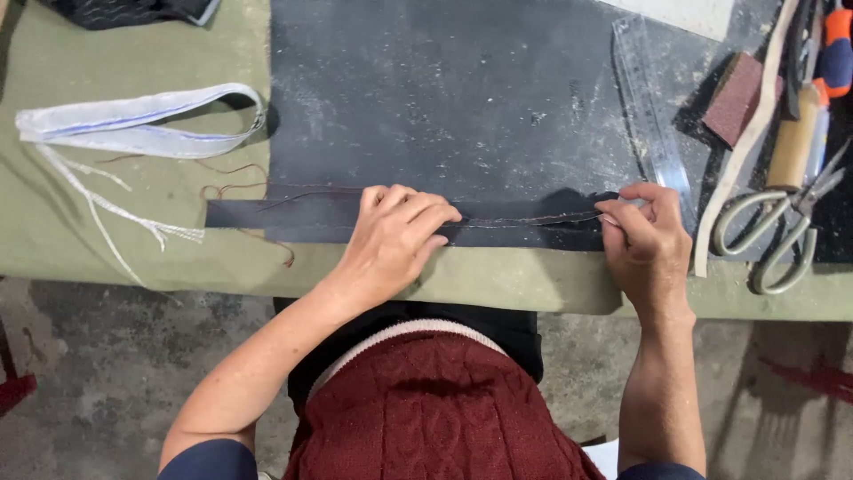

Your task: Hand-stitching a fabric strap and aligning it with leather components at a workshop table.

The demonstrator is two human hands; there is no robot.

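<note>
A long dark leather strap [267, 216] lies across the front of a black cutting mat [444, 98], with a thin thread running along it. My left hand [395, 236] presses flat on the strap near its middle, fingers together pointing right. My right hand [644, 236] pinches the strap's right end and the thread between thumb and fingers. Loose brown thread [240, 182] curls off the strap's left end.
A white woven band [133, 120] with frayed strings lies on the green table cover [107, 258] at left. At right are a clear ruler [649, 107], a brown sanding block [736, 96], a pale strip, wooden-handled tools and scissors [786, 227].
</note>
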